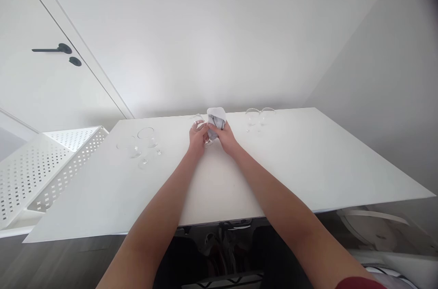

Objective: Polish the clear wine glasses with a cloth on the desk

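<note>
Both hands meet over the far middle of the white table (222, 179). My left hand (198, 136) is closed round a clear wine glass (197, 118), whose bowl tips to the left. In my right hand (226, 136) is a bunched light grey cloth (216, 120), gripped between thumb and fingers. The cloth sits right beside the glass, and the left fingertips reach its edge. Whether the cloth touches the glass is hard to make out. Part of the glass's stem and foot is hidden by the fingers.
Clear stemmed glasses (147, 136) stand in a group on the left. Two more glasses (253, 118) stand at the far right of my hands. White perforated panels (37, 166) adjoin the table's left side. A wall (212, 43) rises behind, with a door (30, 79) at left.
</note>
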The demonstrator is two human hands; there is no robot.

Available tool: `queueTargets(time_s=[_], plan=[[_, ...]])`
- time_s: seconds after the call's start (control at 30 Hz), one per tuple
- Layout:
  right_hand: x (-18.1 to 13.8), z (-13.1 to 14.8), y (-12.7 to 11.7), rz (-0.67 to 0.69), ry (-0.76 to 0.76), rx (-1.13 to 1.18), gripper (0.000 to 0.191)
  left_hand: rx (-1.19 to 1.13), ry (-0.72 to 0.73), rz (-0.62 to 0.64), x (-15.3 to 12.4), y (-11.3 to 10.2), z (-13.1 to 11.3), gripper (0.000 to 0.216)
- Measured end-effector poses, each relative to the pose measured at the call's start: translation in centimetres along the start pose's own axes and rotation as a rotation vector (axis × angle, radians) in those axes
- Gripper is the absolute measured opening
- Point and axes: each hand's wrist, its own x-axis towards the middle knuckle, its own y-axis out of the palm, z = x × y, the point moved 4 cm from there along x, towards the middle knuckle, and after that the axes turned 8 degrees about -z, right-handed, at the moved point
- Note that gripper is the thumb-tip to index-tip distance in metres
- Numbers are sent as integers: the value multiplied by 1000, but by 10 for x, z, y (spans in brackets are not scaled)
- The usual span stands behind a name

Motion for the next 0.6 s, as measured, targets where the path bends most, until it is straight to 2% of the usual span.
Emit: queueTargets(time_s=[0.07, 0.17, 0.3, 0.4, 0.53, 0.6], plan=[[3, -3, -5, -64, 31, 22, 49, -54, -3, -60, 2, -4, -2, 51], [9, -7, -13, -114, 96, 48, 48, -89, -12, -150, 6, -11, -4, 53], [15, -1, -20, -176, 20, 144, 39, -178, -13, -221, 10, -17, -8, 53], [16, 0, -19, -133, 10, 187, 38, -192, -55, -146, 9, -13, -5, 54], [13, -3, -16, -101, 49, 123, 41, -46, -91, 32, 2, 2, 2, 58], [9, -2, -15, -108, 31, 58, 48, 2, -70, 37, -1, 4, 2, 59]])
